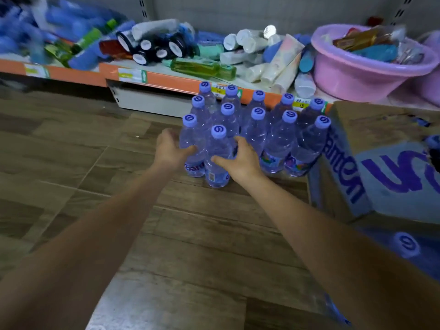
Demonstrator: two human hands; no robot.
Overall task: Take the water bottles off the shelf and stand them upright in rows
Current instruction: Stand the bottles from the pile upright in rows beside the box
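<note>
Several clear water bottles with purple caps (258,129) stand upright in rows on the wooden floor, in front of the low shelf (166,79). The nearest bottle (217,160) stands at the front of the group. My left hand (171,148) is at the left front bottle (192,148), thumb against its side, fingers spread. My right hand (240,158) curls against the right side of the nearest bottle, thumb across its front. Whether either hand truly grips is unclear; the bottles rest on the floor.
The shelf holds lying tubes, jars, a green bottle (202,67) and blue packs. A pink basin (364,65) sits at its right end. A cardboard box with purple lettering (371,167) stands right of the bottles. Bare wooden floor (95,151) lies left and near me.
</note>
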